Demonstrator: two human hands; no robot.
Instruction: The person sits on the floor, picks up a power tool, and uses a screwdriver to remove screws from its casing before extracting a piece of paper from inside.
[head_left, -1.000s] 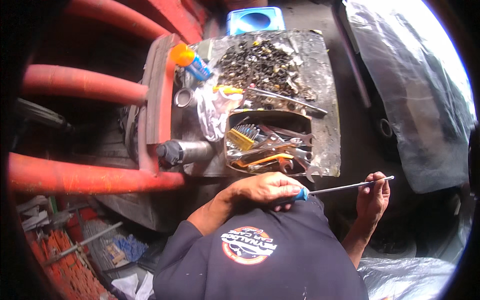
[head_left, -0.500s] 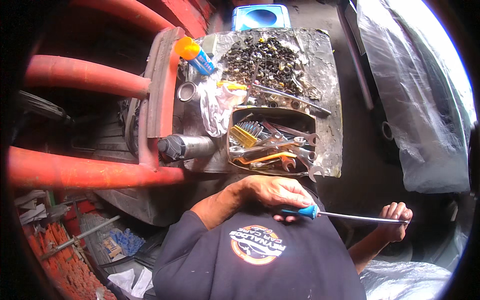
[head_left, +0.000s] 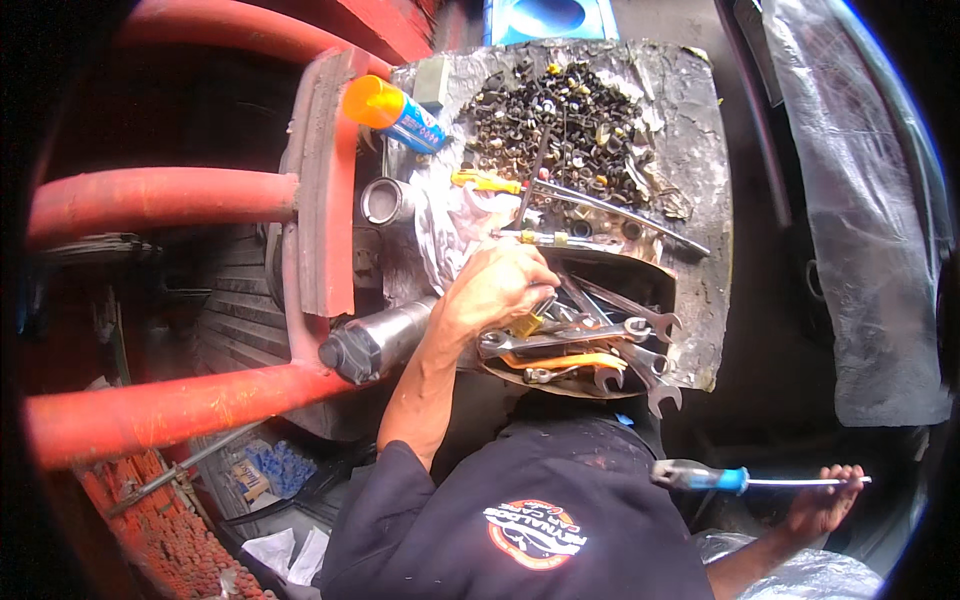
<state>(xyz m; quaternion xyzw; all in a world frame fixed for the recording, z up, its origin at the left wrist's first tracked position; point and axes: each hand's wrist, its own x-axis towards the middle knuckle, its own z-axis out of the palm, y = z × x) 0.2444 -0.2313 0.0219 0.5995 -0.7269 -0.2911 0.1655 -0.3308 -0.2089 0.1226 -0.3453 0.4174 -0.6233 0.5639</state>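
Observation:
My right hand (head_left: 828, 502) is out at the right, its fingers closed round the thin metal shaft of a screwdriver (head_left: 705, 478) near the tip. The blue and dark handle points back toward my body. My left hand (head_left: 497, 288) reaches over the left part of an open tool box (head_left: 655, 277), fingers curled down beside a yellow tool holder (head_left: 527, 324) that it partly covers. Whatever those fingers grip is hidden. Combination wrenches (head_left: 565, 340) and an orange-handled tool (head_left: 560, 361) lie in the box.
Beyond the box, a pile of small dark clips (head_left: 560, 120) covers much of the worn tabletop (head_left: 695, 130). A long pry tool (head_left: 630, 215), a white cloth (head_left: 445, 220), a spray can (head_left: 400, 115) and a metal cylinder (head_left: 385, 335) lie nearby. Red tubular framework (head_left: 170, 205) stands left; plastic sheeting hangs right (head_left: 850, 220).
My left hand has let go of the screwdriver handle and moved forward and left to the tool box. My right hand keeps the shaft and is lower and slightly farther right in view.

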